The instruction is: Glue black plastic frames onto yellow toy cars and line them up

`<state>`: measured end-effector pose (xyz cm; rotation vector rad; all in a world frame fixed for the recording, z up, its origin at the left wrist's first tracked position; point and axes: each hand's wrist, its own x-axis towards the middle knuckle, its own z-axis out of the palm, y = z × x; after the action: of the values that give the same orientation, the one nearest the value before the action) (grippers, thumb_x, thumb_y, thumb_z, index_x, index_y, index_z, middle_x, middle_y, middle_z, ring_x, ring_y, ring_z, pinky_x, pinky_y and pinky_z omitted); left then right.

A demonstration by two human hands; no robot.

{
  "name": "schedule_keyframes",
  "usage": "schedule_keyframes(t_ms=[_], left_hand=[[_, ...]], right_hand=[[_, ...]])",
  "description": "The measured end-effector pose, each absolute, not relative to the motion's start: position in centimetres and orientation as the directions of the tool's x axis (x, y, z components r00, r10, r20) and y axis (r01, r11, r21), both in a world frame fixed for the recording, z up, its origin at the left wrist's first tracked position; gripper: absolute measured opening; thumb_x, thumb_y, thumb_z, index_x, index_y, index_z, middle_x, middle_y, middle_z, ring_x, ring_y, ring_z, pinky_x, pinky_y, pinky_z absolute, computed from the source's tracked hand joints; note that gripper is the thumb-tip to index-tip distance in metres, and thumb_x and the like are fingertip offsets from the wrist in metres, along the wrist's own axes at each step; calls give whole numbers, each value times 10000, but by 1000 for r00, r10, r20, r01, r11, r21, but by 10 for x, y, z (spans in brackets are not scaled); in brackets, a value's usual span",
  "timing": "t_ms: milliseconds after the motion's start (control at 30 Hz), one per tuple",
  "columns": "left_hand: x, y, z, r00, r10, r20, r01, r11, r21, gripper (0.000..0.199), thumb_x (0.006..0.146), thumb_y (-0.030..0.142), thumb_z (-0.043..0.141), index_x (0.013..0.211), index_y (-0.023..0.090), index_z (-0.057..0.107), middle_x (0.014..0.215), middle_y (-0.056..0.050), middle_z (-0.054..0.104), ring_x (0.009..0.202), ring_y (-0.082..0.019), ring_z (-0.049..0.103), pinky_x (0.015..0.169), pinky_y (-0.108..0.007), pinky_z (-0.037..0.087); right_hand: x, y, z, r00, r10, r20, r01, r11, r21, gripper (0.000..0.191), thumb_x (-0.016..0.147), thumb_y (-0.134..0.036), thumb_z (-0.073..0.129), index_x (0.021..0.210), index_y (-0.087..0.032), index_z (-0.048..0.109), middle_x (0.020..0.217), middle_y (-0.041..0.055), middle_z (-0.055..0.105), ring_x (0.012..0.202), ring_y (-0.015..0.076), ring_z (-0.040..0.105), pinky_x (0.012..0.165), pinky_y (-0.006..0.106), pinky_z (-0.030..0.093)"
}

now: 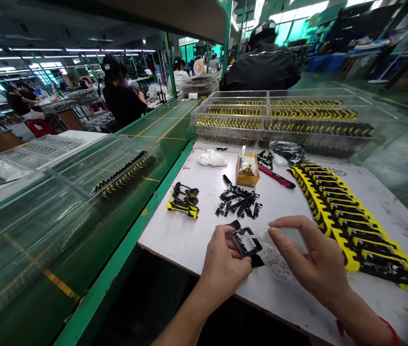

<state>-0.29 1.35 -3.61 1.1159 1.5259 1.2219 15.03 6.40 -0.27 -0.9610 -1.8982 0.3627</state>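
Observation:
My left hand [225, 262] grips a black plastic part with a square opening [248, 241] above the front of the white work board. To its right, my right hand [312, 254] is raised with thumb and index fingertips pinched; whatever is between them is too small to make out. Beyond the hands lies a loose pile of small black pieces [238, 199]. Several black-and-yellow parts [184, 202] sit to the left of that pile. A long row of yellow-and-black assemblies [351, 216] stands on the right.
A small open box [247, 172] stands behind the pile, beside a red-and-black tool [276, 177]. Clear trays [265, 98] of yellow-and-black parts line the back. On the left, a green conveyor [168, 122] carries a clear tray [45, 211]. Co-workers sit farther off.

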Motion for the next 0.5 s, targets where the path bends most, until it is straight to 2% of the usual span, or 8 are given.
schedule_keyframes(t_ms=[500], left_hand=[[-5,13,-32,-215,971,-101,119,128,985,561,585,93,661,1099,163,448,909,-48,593,686,-133,609,610,-239,521]], right_hand=[[145,68,-6,-266,721,640,521,666,-534,158,896,-359,547,910,-205,579,835,7,664,316,36,372,381,230,345]])
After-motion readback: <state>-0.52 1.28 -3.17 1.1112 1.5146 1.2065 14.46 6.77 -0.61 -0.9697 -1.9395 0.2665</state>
